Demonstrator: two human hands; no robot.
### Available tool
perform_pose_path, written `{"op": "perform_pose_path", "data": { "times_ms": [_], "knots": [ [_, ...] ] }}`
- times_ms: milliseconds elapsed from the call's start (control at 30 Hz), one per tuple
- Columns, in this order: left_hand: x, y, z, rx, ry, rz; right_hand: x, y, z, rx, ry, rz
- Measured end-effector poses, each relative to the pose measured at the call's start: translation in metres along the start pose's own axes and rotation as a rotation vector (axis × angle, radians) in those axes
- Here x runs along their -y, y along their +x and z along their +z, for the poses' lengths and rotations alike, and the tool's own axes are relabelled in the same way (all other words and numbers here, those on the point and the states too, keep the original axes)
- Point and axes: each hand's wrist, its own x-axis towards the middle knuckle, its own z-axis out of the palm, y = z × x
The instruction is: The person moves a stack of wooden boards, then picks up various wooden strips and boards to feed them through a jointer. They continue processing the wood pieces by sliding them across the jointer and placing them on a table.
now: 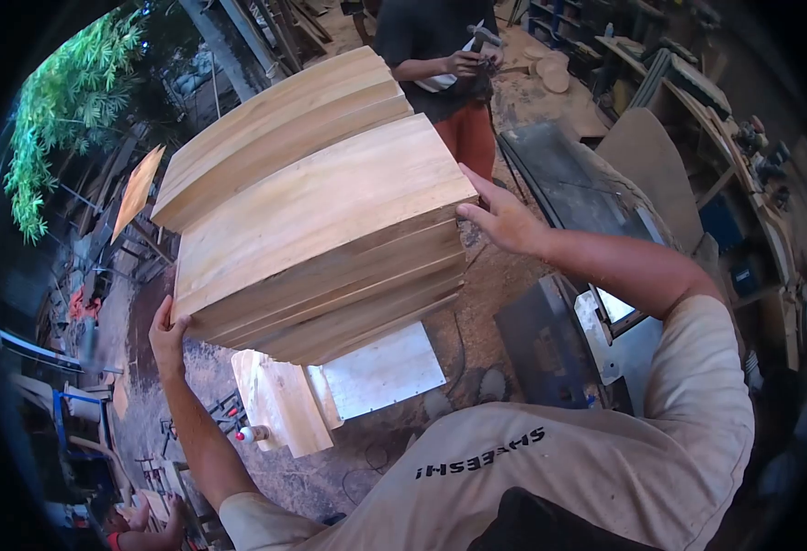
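Observation:
A tall stack of pale wooden boards (357, 308) stands in front of me, with a wide board (321, 197) on top of its near part. My left hand (168, 326) grips the left end of this top board near its front corner, thumb at the front edge. At the opposite end, my right hand (506, 216) is closed round the right corner, its thumb along the edge and its fingers partly behind the wood. Behind the wide board lies a second pile of boards (284, 119). The undersides of the boards are hidden.
Below the stack are a white panel (385, 372), more boards (279, 399) and a small glue-like bottle (253, 432). A co-worker (440, 55) stands beyond, holding a hammer (485, 35). A dark machine table (573, 179) is at right; sawdust covers the floor.

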Motion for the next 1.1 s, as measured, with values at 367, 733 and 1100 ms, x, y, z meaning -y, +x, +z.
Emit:
{"op": "perform_pose_path", "data": {
  "times_ms": [367,733,1100],
  "knots": [
    [-0.001,-0.004,0.002,-0.038,0.099,0.065,0.039,0.019,-0.031,0.261,-0.167,0.202],
    [0.008,0.005,-0.019,0.066,0.15,0.053,0.051,0.02,-0.023,0.206,-0.143,0.333],
    [0.014,0.002,-0.01,-0.024,0.066,0.069,0.049,0.015,-0.015,-0.012,-0.01,0.452]
  ]
}}
